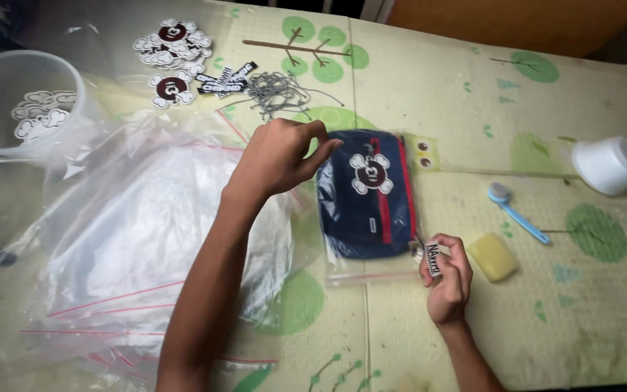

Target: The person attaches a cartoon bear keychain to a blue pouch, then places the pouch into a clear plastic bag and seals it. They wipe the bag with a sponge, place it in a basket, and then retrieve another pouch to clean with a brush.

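Observation:
A dark blue pouch (366,210) with a red stripe and a white cloud-shaped patch lies inside a clear zip bag (371,274) in the middle of the mat. My left hand (279,156) pinches the bag's upper left corner beside the pouch, fingers bent together. My right hand (448,279) grips a small black-and-white tag (432,259) that hangs at the pouch's lower right corner.
A heap of clear zip bags (132,239) covers the left. At the back lie cloud-shaped patches (173,43), black tags (225,78) and grey strings (277,93). A clear bucket (16,101) stands far left. A yellow sponge (493,256), blue brush (517,214) and white cup (611,165) lie right.

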